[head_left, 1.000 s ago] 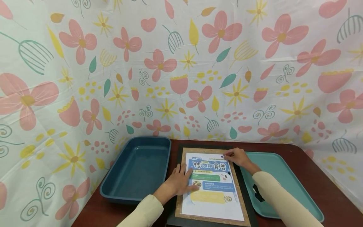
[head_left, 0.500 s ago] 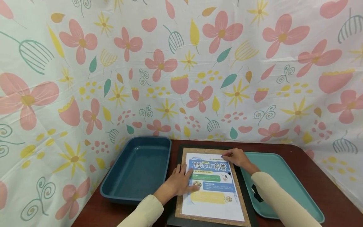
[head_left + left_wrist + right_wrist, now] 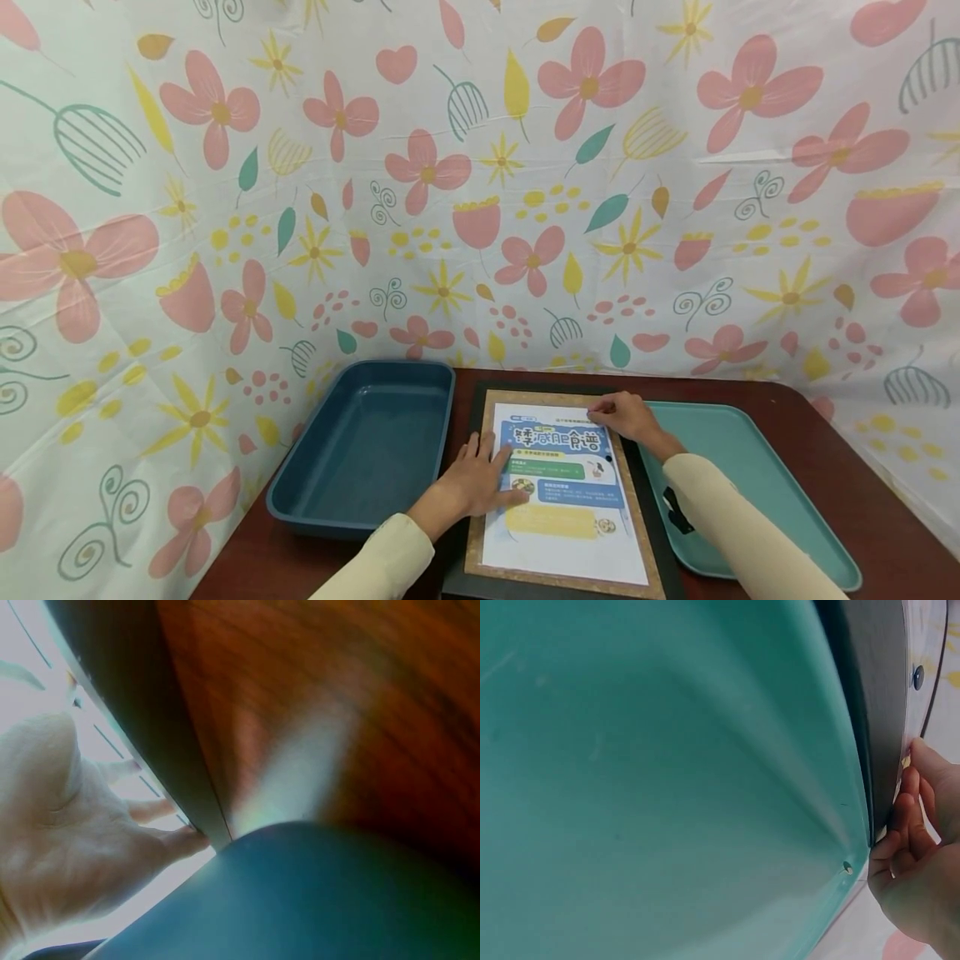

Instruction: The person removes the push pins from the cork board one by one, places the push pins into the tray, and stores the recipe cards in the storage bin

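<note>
A printed sheet (image 3: 562,562) with blue, green and yellow blocks lies on a cork board (image 3: 475,546) framed in black. On the sheet's left side rests my left hand (image 3: 471,485), palm down with fingers spread. At the sheet's top right corner is my right hand (image 3: 628,417), its thumb and forefinger pinching a small dark pin, mostly hidden by the fingertips. In the right wrist view the same hand (image 3: 922,840) has curled fingers beside the board's frame. Another dark round-headed pin (image 3: 609,458) sits at the sheet's right edge, and shows as a domed button (image 3: 919,677).
A deep blue tray (image 3: 273,500) stands left of the board. On the right a flat teal tray (image 3: 787,500) lies under my forearm, with a black object (image 3: 678,510) of unclear kind by the sleeve. A flowered cloth (image 3: 480,250) hangs behind the brown table (image 3: 240,558).
One second ago a dark dot showed by my right fingertips; now the fingers cover it, slightly shifted left. My left hand has kept its place.
</note>
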`<state>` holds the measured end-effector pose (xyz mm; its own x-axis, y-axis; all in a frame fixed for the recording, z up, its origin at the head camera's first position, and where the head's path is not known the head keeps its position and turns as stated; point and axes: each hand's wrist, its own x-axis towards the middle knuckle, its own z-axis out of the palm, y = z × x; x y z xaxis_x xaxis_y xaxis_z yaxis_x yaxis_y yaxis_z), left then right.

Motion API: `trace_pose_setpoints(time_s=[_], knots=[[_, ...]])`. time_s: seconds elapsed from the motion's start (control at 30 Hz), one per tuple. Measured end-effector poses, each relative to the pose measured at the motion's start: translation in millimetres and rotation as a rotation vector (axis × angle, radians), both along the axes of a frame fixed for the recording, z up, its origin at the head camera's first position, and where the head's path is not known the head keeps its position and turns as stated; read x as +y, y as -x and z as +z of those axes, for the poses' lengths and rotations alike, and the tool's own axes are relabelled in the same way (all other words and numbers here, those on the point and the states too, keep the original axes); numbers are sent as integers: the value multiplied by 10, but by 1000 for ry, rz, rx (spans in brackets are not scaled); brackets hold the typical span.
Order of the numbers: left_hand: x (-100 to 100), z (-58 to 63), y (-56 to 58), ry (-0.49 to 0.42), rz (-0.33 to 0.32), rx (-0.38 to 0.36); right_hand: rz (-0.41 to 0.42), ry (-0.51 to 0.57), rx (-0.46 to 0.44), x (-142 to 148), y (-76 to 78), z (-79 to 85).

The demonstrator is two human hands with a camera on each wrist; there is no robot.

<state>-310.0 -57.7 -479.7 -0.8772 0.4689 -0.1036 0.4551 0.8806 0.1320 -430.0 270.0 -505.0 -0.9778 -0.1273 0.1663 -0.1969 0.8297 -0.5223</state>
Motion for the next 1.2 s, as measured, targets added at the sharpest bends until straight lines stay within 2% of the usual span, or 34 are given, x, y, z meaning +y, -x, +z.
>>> trace_pose_setpoints(time_s=[0.37,0.53,0.83,1.2], knots=[[3,-11,-11,2,10,-7,4,-8,-16,5,-41,26],[-3,-65,14,4,11,-14,12,-10,-28,7,-67,40],[18,44,-8,1,11,-13,31,-16,-11,32,-57,88],[-2,-2,-2,-2,6,-25,35,-2,-17,33,-81,61]])
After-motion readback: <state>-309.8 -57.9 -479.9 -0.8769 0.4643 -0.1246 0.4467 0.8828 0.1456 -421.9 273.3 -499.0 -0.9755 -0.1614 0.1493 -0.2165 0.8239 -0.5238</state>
